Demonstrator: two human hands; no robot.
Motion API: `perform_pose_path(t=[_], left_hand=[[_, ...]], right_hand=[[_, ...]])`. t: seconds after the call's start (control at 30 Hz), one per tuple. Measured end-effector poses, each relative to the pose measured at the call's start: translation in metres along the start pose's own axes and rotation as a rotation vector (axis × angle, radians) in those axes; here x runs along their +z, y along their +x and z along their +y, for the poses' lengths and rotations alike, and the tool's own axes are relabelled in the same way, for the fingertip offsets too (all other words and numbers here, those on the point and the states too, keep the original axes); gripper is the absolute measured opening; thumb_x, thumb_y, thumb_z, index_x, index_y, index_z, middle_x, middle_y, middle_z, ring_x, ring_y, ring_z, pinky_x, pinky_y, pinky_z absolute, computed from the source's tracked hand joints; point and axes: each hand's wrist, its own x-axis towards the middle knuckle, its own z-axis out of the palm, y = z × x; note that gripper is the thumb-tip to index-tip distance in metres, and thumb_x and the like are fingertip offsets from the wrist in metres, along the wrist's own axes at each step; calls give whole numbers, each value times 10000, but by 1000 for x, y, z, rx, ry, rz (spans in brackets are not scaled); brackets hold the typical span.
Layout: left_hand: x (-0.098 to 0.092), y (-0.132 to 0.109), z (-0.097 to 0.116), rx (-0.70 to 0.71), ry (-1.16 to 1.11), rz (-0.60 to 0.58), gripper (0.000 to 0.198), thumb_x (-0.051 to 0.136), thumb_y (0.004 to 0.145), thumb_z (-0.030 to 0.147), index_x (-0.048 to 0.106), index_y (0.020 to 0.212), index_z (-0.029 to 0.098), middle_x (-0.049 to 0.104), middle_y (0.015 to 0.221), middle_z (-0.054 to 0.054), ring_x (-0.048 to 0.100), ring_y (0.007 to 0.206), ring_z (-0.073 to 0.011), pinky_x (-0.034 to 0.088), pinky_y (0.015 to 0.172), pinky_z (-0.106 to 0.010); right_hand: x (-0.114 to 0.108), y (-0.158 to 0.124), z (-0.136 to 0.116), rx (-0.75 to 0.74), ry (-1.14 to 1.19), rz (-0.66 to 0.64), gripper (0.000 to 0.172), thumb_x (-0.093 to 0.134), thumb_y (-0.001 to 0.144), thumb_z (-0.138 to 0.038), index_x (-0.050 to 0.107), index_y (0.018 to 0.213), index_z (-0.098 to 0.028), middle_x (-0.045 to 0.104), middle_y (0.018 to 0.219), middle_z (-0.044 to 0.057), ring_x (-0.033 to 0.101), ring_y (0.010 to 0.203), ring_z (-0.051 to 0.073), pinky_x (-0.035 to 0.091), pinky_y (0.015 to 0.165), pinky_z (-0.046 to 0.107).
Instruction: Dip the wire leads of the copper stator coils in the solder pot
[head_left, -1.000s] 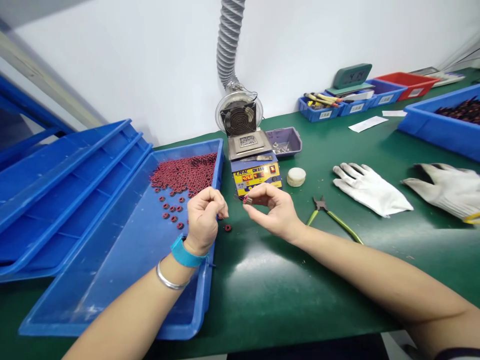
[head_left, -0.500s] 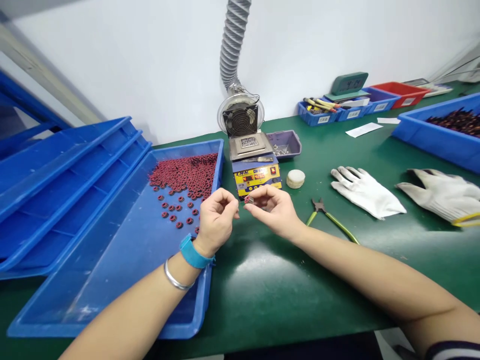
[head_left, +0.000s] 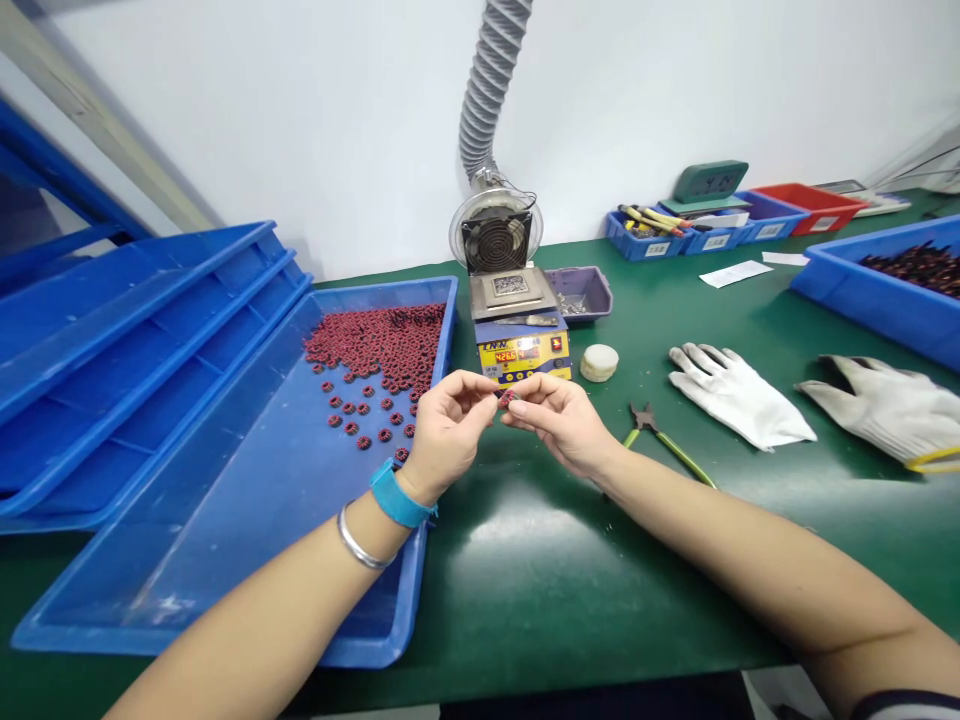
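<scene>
Green worktop (head_left: pixel 525 560): left hand (head_left: pixel 446 430) and right hand (head_left: pixel 562 420) fingers pinch one red ring (head_left: pixel 506 397); heap (head_left: pixel 382 340) unhandled in blue tray (head_left: pixel 225 560), ten o'clock.

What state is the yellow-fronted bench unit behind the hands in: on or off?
On. The yellow-fronted bench unit shows lit red digits on its front.

Two white knitted gloves (head_left: pixel 739 395), one pair of green-handled cutters (head_left: pixel 661 436), one round white puck (head_left: pixel 600 362), one yellow-fronted heater box (head_left: pixel 523 352), one grey ribbed hose (head_left: pixel 491 80), one red plastic bin (head_left: pixel 806 205); small red wound rings (head_left: pixel 382 340) beyond counting.
</scene>
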Motion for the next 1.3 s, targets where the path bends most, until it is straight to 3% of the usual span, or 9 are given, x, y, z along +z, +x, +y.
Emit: perform_pose_path(t=[0.4,0.6,0.73,0.83,1.0,1.07,1.17,1.3], left_hand=[[-2,1,-4,60,89,-18,166,690,746,303,630,720,151,569,619,9,450,493,-73,399,486,-204],[-3,1,-4,47,72,29,224,705,739,338,593,702,147,535,575,20,454,486,-74,380,463,-192],[-1,2,-6,22,23,72,253,722,709,359,596,772,149,552,605,19,472,494,-73,377,454,-181],[0,3,-10,-35,-12,53,303,744,666,371,598,807,145,572,653,10,491,509,-72,381,453,-172],[2,3,-17,-100,66,-69,282,720,673,379,600,774,144,557,649,-6,486,535,-86,360,449,-179],[2,2,-18,-103,103,-120,273,707,683,380,598,769,145,552,653,-9,473,537,-87,337,443,-181],[2,0,-17,-84,146,-179,252,690,698,372,591,744,145,532,632,1,432,512,-77,321,444,-186],[3,1,-16,-88,167,-220,231,665,720,363,582,733,148,492,589,23,394,486,-71,305,437,-190]], right_hand=[[1,2,1,9,12,2,356,925,521,-298,672,723,-151,698,715,-26,671,625,83,582,684,216],[-2,2,0,8,8,9,378,917,530,-323,656,745,-154,701,731,-18,669,640,86,573,697,230],[-9,8,-13,-33,-50,66,411,913,517,-361,641,754,-165,693,717,-24,662,621,93,572,691,249],[-17,27,-35,-122,-140,135,416,906,493,-363,643,750,-166,679,694,-29,641,597,84,550,635,218],[-24,95,-80,-252,-558,250,179,781,648,-233,643,718,-144,636,627,-18,568,519,77,497,544,206],[-22,124,-94,-286,-831,296,88,704,709,-166,638,666,-129,602,572,-7,570,532,101,523,602,247],[-16,157,-104,-295,-1244,307,114,667,711,-104,624,607,-121,574,536,24,633,668,187,554,756,354],[-8,186,-104,-316,-1566,302,101,680,661,-59,609,620,-117,605,635,72,654,853,277,524,889,460]])
